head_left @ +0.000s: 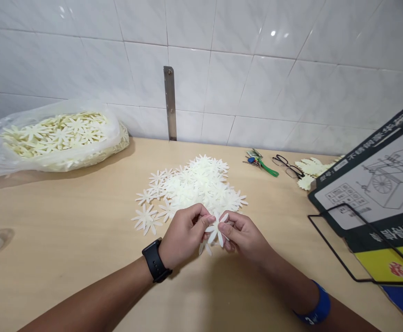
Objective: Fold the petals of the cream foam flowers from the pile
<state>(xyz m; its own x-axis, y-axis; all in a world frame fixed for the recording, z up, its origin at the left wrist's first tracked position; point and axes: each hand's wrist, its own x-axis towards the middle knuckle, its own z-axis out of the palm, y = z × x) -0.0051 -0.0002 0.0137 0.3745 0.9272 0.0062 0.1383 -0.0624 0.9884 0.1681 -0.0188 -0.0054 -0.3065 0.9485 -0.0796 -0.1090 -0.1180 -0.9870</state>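
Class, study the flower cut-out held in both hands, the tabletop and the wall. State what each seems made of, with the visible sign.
Flower cut-out: thin matte cream sheet, perhaps fabric or foam; petals flat, slightly limp. Tabletop: probably pale wood-look laminate; smooth, faint sheen. Wall: glazed white ceramic tile; grout lines, bright glints.

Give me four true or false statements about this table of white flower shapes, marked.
1. The left hand and right hand pinch one flower cutout together. True.
2. The black watch is on the right wrist. False: the left wrist; the right wears a blue band.
3. The plastic bag of flowers lies far left by the wall. True.
4. The glasses lie inside the bag. False: on the table, beside the keys.
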